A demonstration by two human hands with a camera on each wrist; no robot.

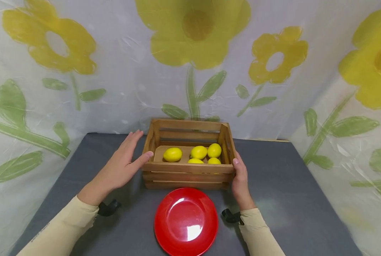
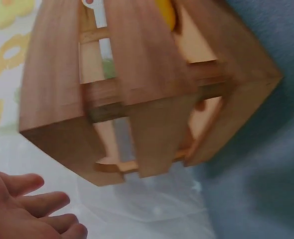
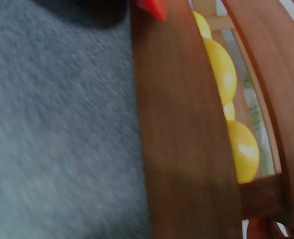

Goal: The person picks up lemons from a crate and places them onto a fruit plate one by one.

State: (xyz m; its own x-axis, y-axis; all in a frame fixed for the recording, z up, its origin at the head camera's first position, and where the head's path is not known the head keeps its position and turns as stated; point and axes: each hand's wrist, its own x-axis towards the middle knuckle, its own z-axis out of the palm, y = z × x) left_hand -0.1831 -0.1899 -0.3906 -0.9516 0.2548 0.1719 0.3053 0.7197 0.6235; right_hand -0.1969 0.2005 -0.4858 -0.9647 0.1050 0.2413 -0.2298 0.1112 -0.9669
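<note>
A slatted wooden crate stands on the dark table with several yellow lemons inside, some partly hidden by its front slat. Off the crate's left end, my left hand is held with fingers extended and thumb apart, holding nothing. The left wrist view shows those fingers separated from the crate's corner. At the right end, my right hand holds the crate, thumb at the top front corner; its other fingers are mostly hidden along the side. The right wrist view shows the crate's slats close up.
A shiny red plate lies in front of the crate, between the two forearms. Behind the dark table hangs a pale sheet painted with yellow flowers, which also runs along both sides.
</note>
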